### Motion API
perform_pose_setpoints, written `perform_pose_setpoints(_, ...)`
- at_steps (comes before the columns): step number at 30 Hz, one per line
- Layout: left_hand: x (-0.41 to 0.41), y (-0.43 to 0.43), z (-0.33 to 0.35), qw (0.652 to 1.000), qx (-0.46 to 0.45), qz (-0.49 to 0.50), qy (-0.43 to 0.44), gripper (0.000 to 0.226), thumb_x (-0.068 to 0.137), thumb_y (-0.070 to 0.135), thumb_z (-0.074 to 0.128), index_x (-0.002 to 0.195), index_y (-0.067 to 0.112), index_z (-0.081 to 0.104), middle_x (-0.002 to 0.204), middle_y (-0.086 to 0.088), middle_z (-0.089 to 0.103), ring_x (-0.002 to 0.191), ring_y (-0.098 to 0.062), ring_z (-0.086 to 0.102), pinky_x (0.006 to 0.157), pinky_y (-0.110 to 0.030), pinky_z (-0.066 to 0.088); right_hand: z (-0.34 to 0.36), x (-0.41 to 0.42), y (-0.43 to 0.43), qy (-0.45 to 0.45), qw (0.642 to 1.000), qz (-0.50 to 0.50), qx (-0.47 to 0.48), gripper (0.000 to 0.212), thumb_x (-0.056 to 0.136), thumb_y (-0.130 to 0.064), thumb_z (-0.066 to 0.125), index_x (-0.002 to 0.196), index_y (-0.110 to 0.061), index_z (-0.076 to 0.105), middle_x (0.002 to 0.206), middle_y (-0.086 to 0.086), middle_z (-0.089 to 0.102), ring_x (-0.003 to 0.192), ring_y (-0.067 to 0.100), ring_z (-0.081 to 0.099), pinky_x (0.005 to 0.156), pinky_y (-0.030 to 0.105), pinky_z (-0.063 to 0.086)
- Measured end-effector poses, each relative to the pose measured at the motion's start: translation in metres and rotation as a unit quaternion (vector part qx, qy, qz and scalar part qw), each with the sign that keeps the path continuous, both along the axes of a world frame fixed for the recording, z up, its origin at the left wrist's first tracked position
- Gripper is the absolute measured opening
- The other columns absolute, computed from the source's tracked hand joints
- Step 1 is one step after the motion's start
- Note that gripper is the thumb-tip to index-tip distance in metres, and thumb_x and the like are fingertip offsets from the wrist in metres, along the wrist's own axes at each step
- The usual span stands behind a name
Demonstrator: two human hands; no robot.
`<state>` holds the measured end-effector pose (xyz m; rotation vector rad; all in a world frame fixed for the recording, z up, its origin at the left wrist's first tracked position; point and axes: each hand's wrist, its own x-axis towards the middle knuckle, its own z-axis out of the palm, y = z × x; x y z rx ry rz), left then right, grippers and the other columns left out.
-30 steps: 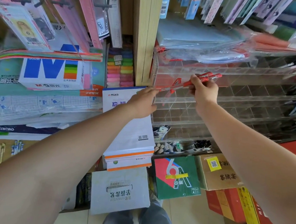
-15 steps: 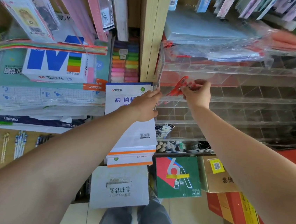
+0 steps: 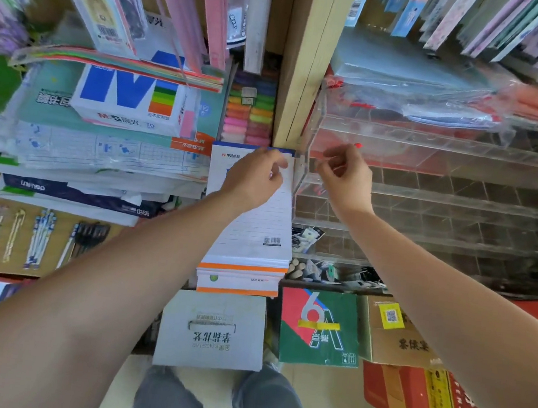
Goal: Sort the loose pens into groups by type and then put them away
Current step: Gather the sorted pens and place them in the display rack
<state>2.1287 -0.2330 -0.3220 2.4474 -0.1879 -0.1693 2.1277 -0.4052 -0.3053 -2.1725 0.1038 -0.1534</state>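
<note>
My right hand (image 3: 347, 175) is at the left end of the clear acrylic pen organizer (image 3: 427, 200), fingers curled and pinched together. A red pen tip (image 3: 358, 145) pokes out just above its fingers; the rest of the red pen is hidden by the hand. My left hand (image 3: 253, 179) hovers over a stack of lined notepads (image 3: 251, 235), just left of the organizer's edge, with loosely curled fingers and nothing in it. Several groups of pens (image 3: 38, 236) lie in rows on brown cardboard at the far left.
A wooden shelf post (image 3: 304, 58) stands between the paper stacks (image 3: 100, 153) and the organizer. Bagged stationery lies on top of the organizer. Cardboard boxes (image 3: 393, 333) and a white box (image 3: 211, 330) sit on the floor below. The organizer's lower compartments hold small clips.
My right hand has moved down and left to the organizer's left end, and the red pens it held out are now almost hidden. My left hand has drawn slightly off the organizer's edge.
</note>
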Motion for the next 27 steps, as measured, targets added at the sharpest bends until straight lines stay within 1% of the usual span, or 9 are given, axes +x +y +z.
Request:
perform_pose_setpoints(4, -0.011, 0.065, -0.002, 0.998, -0.005, 0.062, -0.019, 0.019, 0.092, 0.016, 0.051, 0.106, 0.02, 0.063, 0.104, 0.001, 0.067, 0.089, -0.019, 0.061, 0.077, -0.032, 0.049, 0.004, -0.015, 0.075, 0.036, 0.995, 0.091, 0.012, 0.008, 0.088, -0.012, 0.062, 0.095, -0.015, 0.06, 0.069, -0.006, 0.056, 0.059, 0.013, 0.055, 0.059, 0.026, 0.047)
perform_pose_setpoints(8, -0.028, 0.155, -0.021, 0.994, -0.004, 0.109, 0.009, 0.017, 0.091, 0.015, 0.051, 0.101, 0.018, 0.064, 0.098, -0.002, 0.068, 0.091, -0.025, 0.061, 0.074, -0.033, 0.046, -0.014, -0.032, 0.168, 0.076, 0.989, 0.12, 0.044, 0.006, 0.087, -0.012, 0.061, 0.091, -0.016, 0.06, 0.073, -0.001, 0.06, 0.06, 0.018, 0.057, 0.06, 0.027, 0.047)
perform_pose_setpoints(11, -0.044, 0.223, -0.049, 0.992, 0.001, 0.114, 0.051, 0.015, 0.09, 0.015, 0.052, 0.1, 0.016, 0.064, 0.096, -0.005, 0.068, 0.089, -0.028, 0.061, 0.076, -0.036, 0.047, -0.044, -0.047, 0.238, 0.105, 0.985, 0.132, 0.034, 0.009, 0.086, -0.008, 0.06, 0.091, -0.013, 0.065, 0.072, 0.001, 0.062, 0.062, 0.016, 0.057, 0.061, 0.024, 0.045)
perform_pose_setpoints(15, -0.075, 0.296, -0.103, 0.988, 0.017, 0.102, 0.115, 0.011, 0.093, 0.018, 0.053, 0.097, 0.015, 0.062, 0.091, -0.004, 0.067, 0.081, -0.025, 0.061, 0.068, -0.034, 0.046, -0.101, -0.07, 0.31, 0.187, 0.974, 0.128, 0.003, 0.007, 0.087, -0.01, 0.058, 0.091, -0.01, 0.064, 0.071, -0.002, 0.059, 0.062, 0.012, 0.055, 0.058, 0.019, 0.042)
perform_pose_setpoints(18, -0.096, 0.332, -0.152, 0.981, 0.032, 0.087, 0.168, 0.008, 0.095, 0.018, 0.053, 0.097, 0.014, 0.06, 0.093, -0.002, 0.066, 0.077, -0.019, 0.057, 0.066, -0.028, 0.04, -0.154, -0.084, 0.335, 0.257, 0.96, 0.106, -0.031, 0.011, 0.088, -0.012, 0.057, 0.081, -0.02, 0.055, 0.067, -0.005, 0.053, 0.062, 0.012, 0.049, 0.052, 0.014, 0.037)
perform_pose_setpoints(20, -0.105, 0.347, -0.185, 0.976, 0.033, 0.075, 0.201, 0.009, 0.094, 0.014, 0.053, 0.1, 0.013, 0.06, 0.1, -0.003, 0.066, 0.085, -0.02, 0.061, 0.07, -0.027, 0.042, -0.19, -0.093, 0.342, 0.312, 0.945, 0.088, -0.038, 0.006, 0.088, -0.014, 0.057, 0.09, -0.02, 0.056, 0.073, -0.005, 0.057, 0.067, 0.014, 0.054, 0.057, 0.019, 0.041)
perform_pose_setpoints(24, -0.114, 0.358, -0.241, 0.963, 0.055, 0.068, 0.255, 0.021, 0.093, 0.012, 0.055, 0.113, 0.007, 0.06, 0.113, -0.007, 0.064, 0.104, -0.024, 0.061, 0.086, -0.032, 0.046, -0.252, -0.105, 0.347, 0.393, 0.915, 0.057, -0.066, 0.018, 0.091, -0.031, 0.06, 0.102, -0.017, 0.057, 0.086, 0.001, 0.065, 0.076, 0.021, 0.064, 0.07, 0.034, 0.055)
perform_pose_setpoints(25, -0.114, 0.359, -0.254, 0.96, 0.057, 0.065, 0.266, 0.023, 0.093, 0.013, 0.057, 0.114, 0.005, 0.059, 0.111, -0.009, 0.064, 0.104, -0.026, 0.061, 0.087, -0.035, 0.047, -0.266, -0.106, 0.348, 0.408, 0.91, 0.049, -0.063, 0.02, 0.091, -0.033, 0.06, 0.103, -0.017, 0.058, 0.09, 0.002, 0.066, 0.078, 0.022, 0.066, 0.073, 0.038, 0.058)
perform_pose_setpoints(27, -0.113, 0.361, -0.284, 0.96, 0.058, 0.068, 0.266, 0.017, 0.091, 0.016, 0.06, 0.101, 0.002, 0.06, 0.095, -0.01, 0.063, 0.096, -0.029, 0.063, 0.08, -0.036, 0.05, -0.293, -0.107, 0.351, 0.422, 0.902, 0.048, -0.071, 0.021, 0.091, -0.031, 0.059, 0.105, -0.016, 0.06, 0.095, 0.005, 0.068, 0.082, 0.024, 0.068, 0.077, 0.041, 0.058)
